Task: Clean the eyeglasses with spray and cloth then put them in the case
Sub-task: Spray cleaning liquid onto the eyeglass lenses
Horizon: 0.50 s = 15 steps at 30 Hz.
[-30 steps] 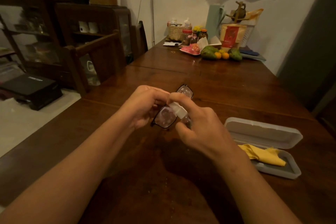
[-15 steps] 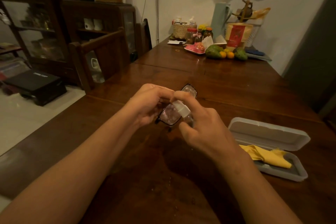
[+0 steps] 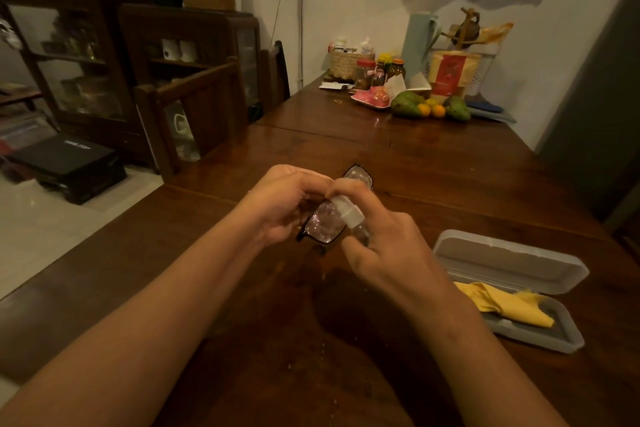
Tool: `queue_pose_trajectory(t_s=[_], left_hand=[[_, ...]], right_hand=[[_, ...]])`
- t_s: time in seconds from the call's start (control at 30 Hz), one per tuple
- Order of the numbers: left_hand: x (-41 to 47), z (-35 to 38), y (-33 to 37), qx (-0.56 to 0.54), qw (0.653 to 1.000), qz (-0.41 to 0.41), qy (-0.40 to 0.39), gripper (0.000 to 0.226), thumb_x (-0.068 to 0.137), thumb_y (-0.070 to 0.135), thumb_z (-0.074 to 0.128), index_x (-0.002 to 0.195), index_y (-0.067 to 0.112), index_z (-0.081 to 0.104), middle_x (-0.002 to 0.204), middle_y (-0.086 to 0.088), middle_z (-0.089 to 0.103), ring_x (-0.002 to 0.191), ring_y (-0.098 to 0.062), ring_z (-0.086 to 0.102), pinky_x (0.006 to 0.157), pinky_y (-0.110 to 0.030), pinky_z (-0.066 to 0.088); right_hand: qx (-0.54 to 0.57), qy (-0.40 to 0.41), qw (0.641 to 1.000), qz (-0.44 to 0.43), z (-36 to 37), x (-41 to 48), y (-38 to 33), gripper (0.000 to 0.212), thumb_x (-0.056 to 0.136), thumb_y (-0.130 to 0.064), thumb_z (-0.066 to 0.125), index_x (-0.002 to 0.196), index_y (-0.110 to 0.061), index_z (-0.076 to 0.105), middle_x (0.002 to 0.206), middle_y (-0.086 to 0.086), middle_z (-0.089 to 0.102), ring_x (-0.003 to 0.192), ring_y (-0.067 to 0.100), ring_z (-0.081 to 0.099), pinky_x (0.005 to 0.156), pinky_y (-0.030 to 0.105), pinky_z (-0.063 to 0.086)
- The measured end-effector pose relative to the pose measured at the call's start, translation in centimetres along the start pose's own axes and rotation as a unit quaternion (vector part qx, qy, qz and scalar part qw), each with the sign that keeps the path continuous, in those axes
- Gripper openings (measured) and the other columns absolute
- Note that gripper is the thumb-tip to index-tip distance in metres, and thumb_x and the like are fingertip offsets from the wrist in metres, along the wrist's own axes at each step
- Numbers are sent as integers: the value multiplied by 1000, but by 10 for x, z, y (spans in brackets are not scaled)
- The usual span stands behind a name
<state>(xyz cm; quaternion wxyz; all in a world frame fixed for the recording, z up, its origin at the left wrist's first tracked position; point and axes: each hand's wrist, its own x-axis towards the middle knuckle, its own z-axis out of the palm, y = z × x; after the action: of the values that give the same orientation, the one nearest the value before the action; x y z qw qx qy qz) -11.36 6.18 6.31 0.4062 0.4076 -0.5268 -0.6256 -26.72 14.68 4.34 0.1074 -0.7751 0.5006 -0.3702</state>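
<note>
Fingers (image 3: 346,188) of my right hand (image 3: 384,246) curl round the spray bottle (image 3: 348,213), aimed at the eyeglasses (image 3: 323,224) my left hand (image 3: 280,204) grips, left of the case (image 3: 512,253). The cloth (image 3: 502,303) lies in the case, nearer my right hand.

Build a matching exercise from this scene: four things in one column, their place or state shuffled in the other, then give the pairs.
Column 1
1. eyeglasses
2. spray bottle
3. yellow cloth
4. case

Column 2
A. open, on the table
B. gripped by the right hand
C. lying in the lower half of the case
D. held by the left hand

Pairs: 1-D, 2-B, 3-C, 4-A
</note>
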Motion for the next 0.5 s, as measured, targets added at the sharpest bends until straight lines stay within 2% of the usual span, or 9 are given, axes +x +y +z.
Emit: queue_pose_trajectory(t_s=[0.1,0.2,0.27,0.33,0.43,0.5], left_hand=[[-1,-1,1,21,999,7,-23,26,49,8,80,74,2,76,75,-17,72,69,-24,69,64,-31,55],[2,-1,0,59,998,13,-21,14,61,2,80,75,0,76,76,-19,73,70,-25,70,66,-32,54],[3,-1,-1,84,996,15,-6,12,62,1,81,72,4,77,75,-17,74,68,-23,71,65,-31,56],[4,-1,-1,121,992,17,11,16,59,2,84,73,7,78,77,-14,76,71,-23,71,67,-33,56],[5,-6,-1,178,983,37,34,17,60,5,86,73,12,79,77,-8,76,73,-19,73,65,-31,56],[7,-10,0,211,974,57,56,16,61,7,87,73,16,79,74,-5,76,70,-17,73,63,-31,56]], right_hand=[[-7,41,999,-3,-6,0,9,60,77,-22,49,122,-59,36,56,-8,51,54,10,57,37,23,39],[-12,59,998,13,-9,-1,22,66,77,-21,51,125,-63,34,58,-8,53,56,7,59,35,19,38],[0,79,996,37,-7,0,31,74,82,-15,56,128,-67,30,63,-11,55,58,2,60,36,14,39],[27,104,991,77,-4,2,40,72,90,-15,60,131,-65,27,74,-17,58,65,1,63,45,19,48],[55,118,984,124,3,3,51,50,98,-27,58,128,-52,27,91,-13,63,79,4,63,66,33,56],[73,91,983,143,6,2,56,37,99,-29,55,118,-48,29,97,-11,62,88,7,61,76,40,56]])
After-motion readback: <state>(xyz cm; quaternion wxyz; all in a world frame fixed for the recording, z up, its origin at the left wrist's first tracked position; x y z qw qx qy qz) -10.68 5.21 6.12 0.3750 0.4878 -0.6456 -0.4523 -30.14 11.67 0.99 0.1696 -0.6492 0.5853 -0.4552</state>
